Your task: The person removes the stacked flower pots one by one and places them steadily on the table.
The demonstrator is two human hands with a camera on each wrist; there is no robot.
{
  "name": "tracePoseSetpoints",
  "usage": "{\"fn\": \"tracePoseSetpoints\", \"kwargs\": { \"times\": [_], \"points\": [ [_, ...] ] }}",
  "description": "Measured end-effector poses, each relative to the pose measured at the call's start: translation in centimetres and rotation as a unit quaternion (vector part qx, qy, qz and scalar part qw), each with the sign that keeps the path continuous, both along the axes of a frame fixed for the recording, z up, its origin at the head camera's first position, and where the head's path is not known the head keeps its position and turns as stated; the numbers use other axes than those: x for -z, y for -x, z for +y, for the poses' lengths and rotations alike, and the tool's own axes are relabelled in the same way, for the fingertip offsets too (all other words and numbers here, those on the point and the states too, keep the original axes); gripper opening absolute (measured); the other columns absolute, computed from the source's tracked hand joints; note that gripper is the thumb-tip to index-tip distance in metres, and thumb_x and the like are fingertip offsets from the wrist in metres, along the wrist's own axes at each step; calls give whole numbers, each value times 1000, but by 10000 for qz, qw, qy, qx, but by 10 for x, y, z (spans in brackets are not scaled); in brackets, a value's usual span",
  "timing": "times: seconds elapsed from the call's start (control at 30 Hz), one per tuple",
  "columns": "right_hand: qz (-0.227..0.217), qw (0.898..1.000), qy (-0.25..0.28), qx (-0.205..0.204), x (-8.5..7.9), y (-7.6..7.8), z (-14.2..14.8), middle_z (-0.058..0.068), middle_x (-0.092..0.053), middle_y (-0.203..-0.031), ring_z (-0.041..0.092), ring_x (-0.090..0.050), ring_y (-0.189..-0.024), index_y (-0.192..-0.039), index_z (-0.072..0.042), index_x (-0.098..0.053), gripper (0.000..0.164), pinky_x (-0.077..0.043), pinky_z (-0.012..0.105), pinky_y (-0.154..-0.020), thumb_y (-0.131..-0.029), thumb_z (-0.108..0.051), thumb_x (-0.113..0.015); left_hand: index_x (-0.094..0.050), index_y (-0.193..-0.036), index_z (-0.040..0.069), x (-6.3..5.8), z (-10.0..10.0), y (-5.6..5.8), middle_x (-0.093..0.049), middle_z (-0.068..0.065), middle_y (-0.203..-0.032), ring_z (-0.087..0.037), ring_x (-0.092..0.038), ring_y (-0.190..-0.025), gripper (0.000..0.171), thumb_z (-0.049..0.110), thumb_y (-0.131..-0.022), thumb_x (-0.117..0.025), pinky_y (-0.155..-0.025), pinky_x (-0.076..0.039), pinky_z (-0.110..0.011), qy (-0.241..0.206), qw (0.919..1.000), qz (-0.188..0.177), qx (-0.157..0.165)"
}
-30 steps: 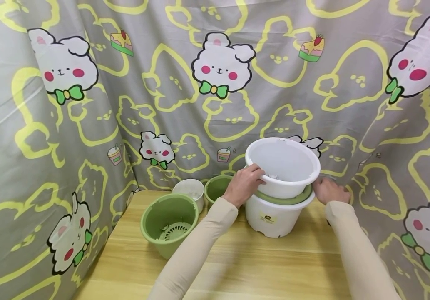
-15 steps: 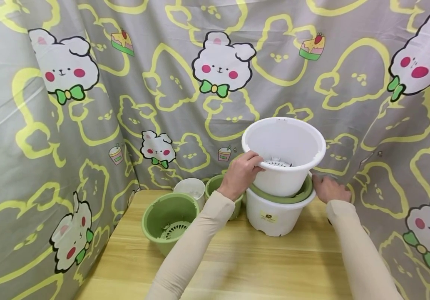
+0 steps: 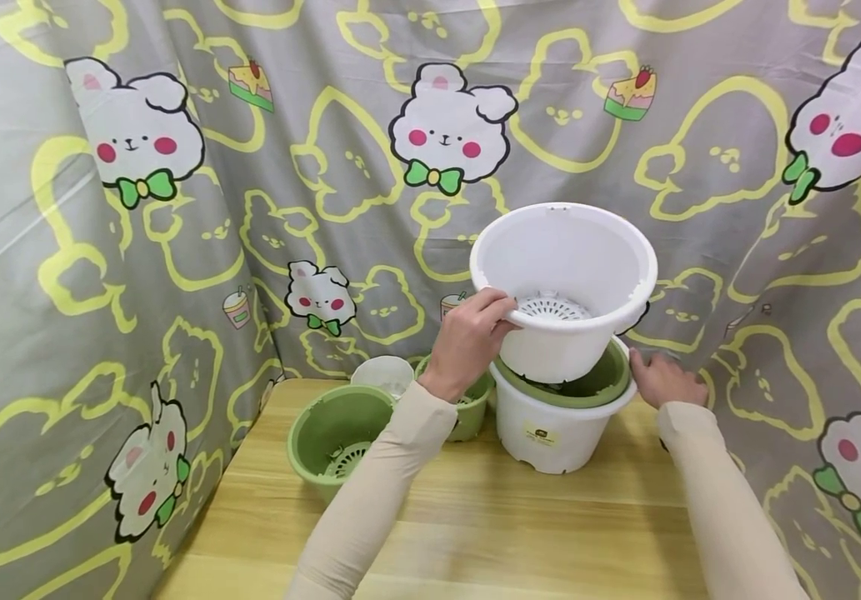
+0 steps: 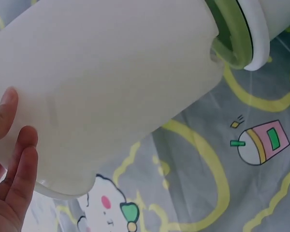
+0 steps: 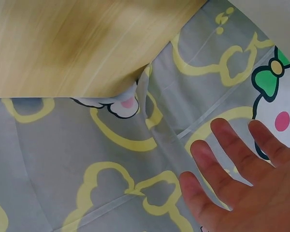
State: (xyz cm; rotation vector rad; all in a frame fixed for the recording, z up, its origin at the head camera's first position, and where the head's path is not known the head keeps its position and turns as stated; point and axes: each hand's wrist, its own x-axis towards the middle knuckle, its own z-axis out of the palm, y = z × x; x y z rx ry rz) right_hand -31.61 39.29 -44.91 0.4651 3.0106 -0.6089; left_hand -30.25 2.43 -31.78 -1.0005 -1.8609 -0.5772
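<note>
My left hand (image 3: 471, 337) grips the near-left rim of a white plastic flowerpot (image 3: 561, 352) with a slotted bottom. This pot is tilted and raised over a green flowerpot (image 3: 604, 379), which sits inside a larger white flowerpot (image 3: 580, 437) bearing a yellow label. In the left wrist view, my fingers (image 4: 21, 179) curl at the rim of the raised pot. My right hand (image 3: 668, 381) is at the right rim of the lower white pot, its thumb side touching or very close to it. The right wrist view shows its fingers (image 5: 232, 164) spread and rather straight, with nothing in them.
On the wooden table (image 3: 475, 533), left of the stack, stand a green pot (image 3: 317, 433), a small white pot (image 3: 377, 372) and another green pot (image 3: 468, 421). My left forearm partly covers these pots. Patterned grey curtains (image 3: 370, 50) hang behind the table and along its sides.
My left hand has lifted the white flowerpot up from the stack and tipped it, so its slotted bottom and more of the green pot show. The right hand has barely moved.
</note>
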Motion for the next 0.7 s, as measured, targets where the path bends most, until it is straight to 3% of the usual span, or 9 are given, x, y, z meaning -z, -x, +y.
{"fn": "tracePoseSetpoints", "kwargs": {
  "times": [0.7],
  "points": [
    [-20, 10000, -18, 43, 0, 0, -1, 42, -38, -147, 71, -39, -125, -149, 7, -36, 101, -38, 81, -92, -99, -72, 2, -78, -101, 5, 6, -53, -27, -73, -5, -102, -17, -73, -93, 21, 12, -82, -86, -83, -63, -25, -258, 9992, -313, -4]
  ]
}}
